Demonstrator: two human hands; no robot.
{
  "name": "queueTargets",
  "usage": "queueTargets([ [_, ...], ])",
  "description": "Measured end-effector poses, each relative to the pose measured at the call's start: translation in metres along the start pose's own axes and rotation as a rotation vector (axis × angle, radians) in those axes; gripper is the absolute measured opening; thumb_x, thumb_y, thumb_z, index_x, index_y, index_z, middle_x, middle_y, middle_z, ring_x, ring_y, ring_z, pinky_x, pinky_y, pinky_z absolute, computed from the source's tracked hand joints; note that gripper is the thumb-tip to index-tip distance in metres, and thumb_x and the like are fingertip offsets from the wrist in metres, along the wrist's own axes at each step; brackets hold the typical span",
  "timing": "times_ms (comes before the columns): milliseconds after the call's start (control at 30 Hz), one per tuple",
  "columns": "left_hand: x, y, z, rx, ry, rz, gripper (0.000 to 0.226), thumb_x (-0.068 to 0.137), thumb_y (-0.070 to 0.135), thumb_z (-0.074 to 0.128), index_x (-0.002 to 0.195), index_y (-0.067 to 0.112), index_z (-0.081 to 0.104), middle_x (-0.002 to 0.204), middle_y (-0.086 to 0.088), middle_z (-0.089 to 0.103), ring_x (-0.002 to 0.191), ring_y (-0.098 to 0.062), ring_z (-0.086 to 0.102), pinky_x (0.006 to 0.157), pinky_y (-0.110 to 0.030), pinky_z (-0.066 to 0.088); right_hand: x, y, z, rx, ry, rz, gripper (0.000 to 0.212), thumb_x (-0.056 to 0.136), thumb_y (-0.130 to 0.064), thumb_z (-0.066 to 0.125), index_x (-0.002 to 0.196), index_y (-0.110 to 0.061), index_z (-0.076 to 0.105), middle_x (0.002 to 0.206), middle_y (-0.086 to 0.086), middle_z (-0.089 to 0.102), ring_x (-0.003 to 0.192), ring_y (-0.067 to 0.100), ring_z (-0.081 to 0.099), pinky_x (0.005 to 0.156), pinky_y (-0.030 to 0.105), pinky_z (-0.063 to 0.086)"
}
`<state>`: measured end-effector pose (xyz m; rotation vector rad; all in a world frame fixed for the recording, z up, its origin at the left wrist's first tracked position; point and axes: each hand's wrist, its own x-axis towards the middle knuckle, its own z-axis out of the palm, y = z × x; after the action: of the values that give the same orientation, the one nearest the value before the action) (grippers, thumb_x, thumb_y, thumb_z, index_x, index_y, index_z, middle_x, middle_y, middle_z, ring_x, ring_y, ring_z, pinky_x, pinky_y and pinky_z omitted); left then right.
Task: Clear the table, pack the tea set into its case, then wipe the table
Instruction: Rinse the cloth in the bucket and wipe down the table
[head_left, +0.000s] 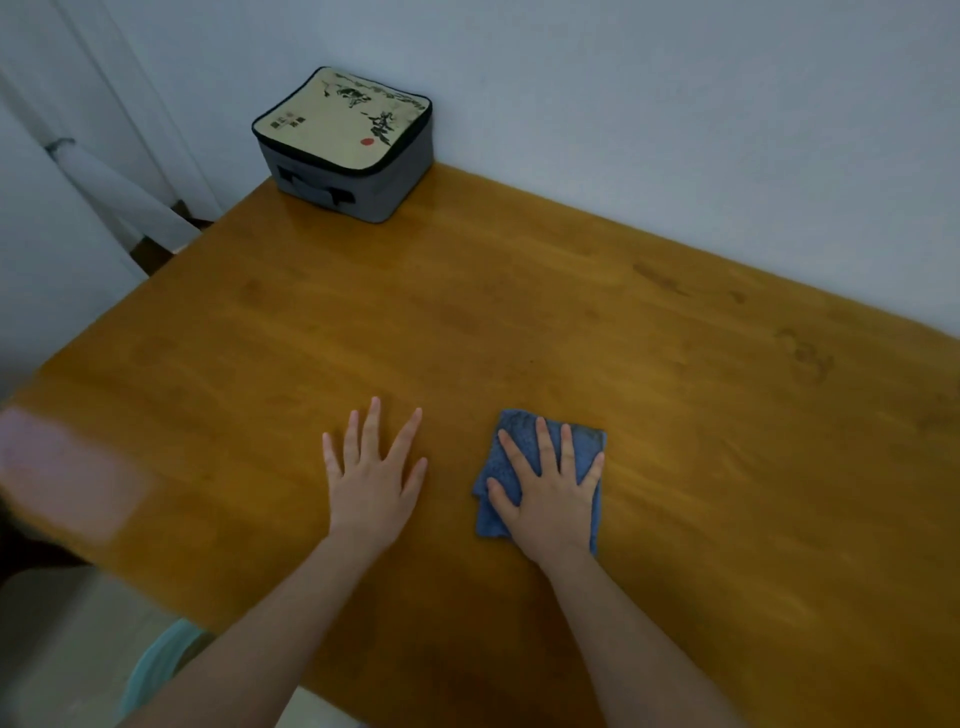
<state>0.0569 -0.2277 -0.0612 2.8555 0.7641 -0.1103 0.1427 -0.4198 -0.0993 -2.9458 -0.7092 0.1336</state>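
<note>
Now you are working on the last part of the job, the wiping. The worktop (519, 322) is showing bare wood across most of its width, with darker smudges lying toward the far right, near the wall. The case (345, 145) is sitting closed at the far left corner, close against the wall and well apart from both hands, so the packing is looking done.

The cloth (519, 422) is lying folded near the front edge, right of centre. Your right hand (550, 499) is pressing it flat, fingers straight and spread, gripping nothing. Your left hand (371, 478) is resting palm down on the bare wood just left of the cloth, fingers likewise spread and holding nothing.

While you are sweeping, your palm should be bearing on the middle of the cloth, so the folds are not bunching or sliding out from under the fingers. Overlapping passes are probably serving you best, running from the wall back toward you and reaching out to those right-hand smudges. The left hand is making a good brace when you are leaning far.
</note>
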Motion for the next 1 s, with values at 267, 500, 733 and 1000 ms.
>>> queueTargets([
  [267,0.060,-0.014,0.001,-0.020,0.057,0.044,0.063,0.095,0.054,0.035,0.151,0.046,0.006,0.162,-0.007,-0.002,0.149,-0.030,-0.001,0.116,-0.057,0.001,0.092,-0.002,-0.005,0.005,-0.013,0.122,0.068,0.086,-0.076,0.007,0.150,-0.052,0.007,0.164,-0.001,-0.007,0.150,0.030,-0.011,0.112,0.068,-0.007],
  [500,0.094,-0.025,-0.002,-0.032,0.121,0.055,0.065,0.093,0.053,0.038,0.150,0.046,0.008,0.162,-0.008,0.004,0.148,-0.032,-0.001,0.115,-0.058,0.000,0.152,-0.018,-0.009,-0.025,-0.051,0.136,0.065,0.090,-0.075,0.014,0.150,-0.052,0.003,0.163,-0.006,-0.010,0.149,0.030,-0.014,0.113,0.067,-0.006],
  [733,0.111,-0.051,0.000,0.021,0.133,0.098,0.065,0.093,0.053,0.039,0.151,0.044,0.012,0.161,-0.009,0.008,0.148,-0.033,0.005,0.114,-0.060,0.004,0.195,-0.046,-0.010,-0.004,-0.038,0.084,0.055,0.098,-0.055,0.021,0.151,-0.048,0.011,0.164,-0.009,0.003,0.150,0.026,-0.005,0.115,0.063,-0.006],
  [1000,0.100,-0.068,0.003,0.007,0.087,0.062,0.061,0.094,0.055,0.034,0.151,0.045,0.013,0.162,-0.009,0.006,0.148,-0.033,0.004,0.114,-0.059,0.003,0.178,-0.059,-0.009,0.011,-0.021,-0.013,0.065,0.090,-0.055,0.006,0.152,-0.043,0.020,0.163,-0.007,0.012,0.150,0.026,0.000,0.115,0.063,-0.008],
])
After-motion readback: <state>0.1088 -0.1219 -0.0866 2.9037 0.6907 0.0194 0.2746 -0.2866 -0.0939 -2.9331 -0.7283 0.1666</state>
